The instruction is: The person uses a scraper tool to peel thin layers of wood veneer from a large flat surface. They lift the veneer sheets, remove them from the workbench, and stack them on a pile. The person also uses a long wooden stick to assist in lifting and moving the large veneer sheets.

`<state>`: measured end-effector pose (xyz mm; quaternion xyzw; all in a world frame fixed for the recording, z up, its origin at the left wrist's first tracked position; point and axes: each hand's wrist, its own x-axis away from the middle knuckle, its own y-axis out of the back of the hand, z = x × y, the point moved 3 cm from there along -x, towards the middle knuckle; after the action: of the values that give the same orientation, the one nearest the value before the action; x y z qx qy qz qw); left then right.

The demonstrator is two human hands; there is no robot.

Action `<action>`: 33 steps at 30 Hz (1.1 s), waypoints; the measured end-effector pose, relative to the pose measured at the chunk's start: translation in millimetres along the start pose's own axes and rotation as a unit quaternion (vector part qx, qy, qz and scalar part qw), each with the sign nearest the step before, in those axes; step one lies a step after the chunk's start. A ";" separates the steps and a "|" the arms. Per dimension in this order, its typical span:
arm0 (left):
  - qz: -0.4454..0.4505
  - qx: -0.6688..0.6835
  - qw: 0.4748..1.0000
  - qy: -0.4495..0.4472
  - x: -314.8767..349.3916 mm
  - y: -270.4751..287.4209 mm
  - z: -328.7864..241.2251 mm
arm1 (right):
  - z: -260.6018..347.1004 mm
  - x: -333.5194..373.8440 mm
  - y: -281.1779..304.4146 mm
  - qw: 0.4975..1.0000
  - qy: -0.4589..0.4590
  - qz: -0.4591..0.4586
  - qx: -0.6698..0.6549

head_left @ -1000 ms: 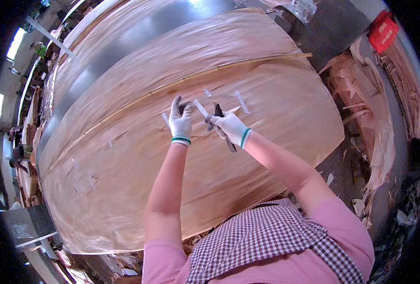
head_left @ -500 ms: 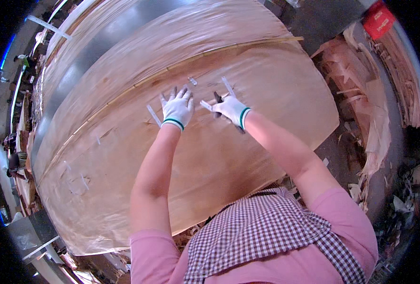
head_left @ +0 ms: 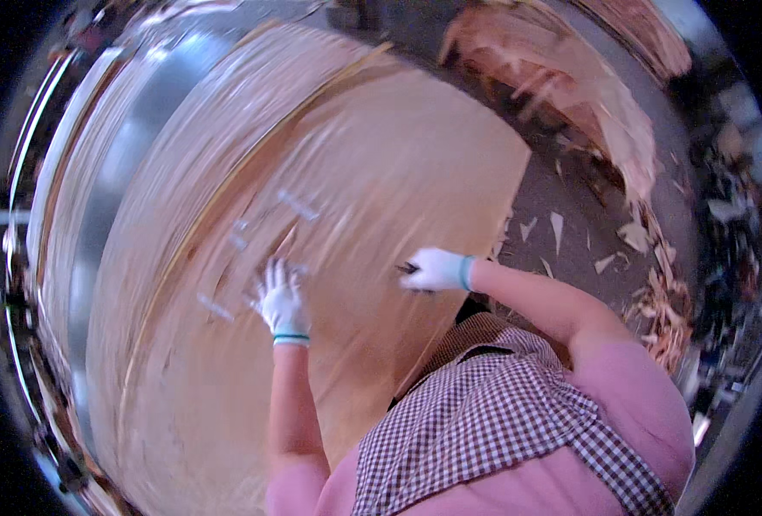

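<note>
A broad sheet of thin pale wood veneer (head_left: 372, 172) spreads under both hands. My left hand (head_left: 283, 301), in a white glove with a green cuff band, lies over it with fingers spread, holding nothing. Just beyond its fingertips is a narrow pointed tear (head_left: 287, 242) in the veneer. Whitish tape strips sit around it: one long strip (head_left: 298, 205) farther off and another strip (head_left: 216, 307) to the left. My right hand (head_left: 437, 270), gloved alike, is closed near the sheet's right side. A dark slim tool (head_left: 408, 267) pokes out of its fingers; blur hides its kind.
A yellowish strip (head_left: 252, 155) runs along the veneer's far left part, with a grey shiny band (head_left: 127, 146) beyond. On the dark floor (head_left: 561, 198) at right lie veneer scraps (head_left: 557, 230) and a heap of reddish veneer (head_left: 561, 82).
The view has swung to the right, so the sheet appears turned. My right hand has drawn away from the tape and the left hand, toward the sheet's near right edge. The left stays spread.
</note>
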<state>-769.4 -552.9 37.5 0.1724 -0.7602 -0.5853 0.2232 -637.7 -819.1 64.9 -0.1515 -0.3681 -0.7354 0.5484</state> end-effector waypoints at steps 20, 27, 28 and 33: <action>-0.117 -0.051 0.988 0.085 -93.4 -99.3 -376.8 | -433.8 268.4 243.5 0.895 -0.186 -0.244 -0.324; -0.115 -0.051 0.988 0.086 -89.4 -93.9 -383.4 | -466.6 222.6 306.4 0.878 -0.173 -0.211 -0.393; -0.113 -0.048 0.988 0.090 -87.7 -90.6 -385.6 | -454.0 202.8 318.2 0.893 -0.160 -0.185 -0.377; -0.107 -0.014 0.990 0.090 -89.2 -77.0 -391.3 | -396.8 86.1 395.8 0.977 -0.023 -0.079 -0.198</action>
<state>-482.6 -844.0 35.0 0.3011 -0.7062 -0.5984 0.2291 -232.9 -1210.2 -3.8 -0.2448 -0.2383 -0.8311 0.4388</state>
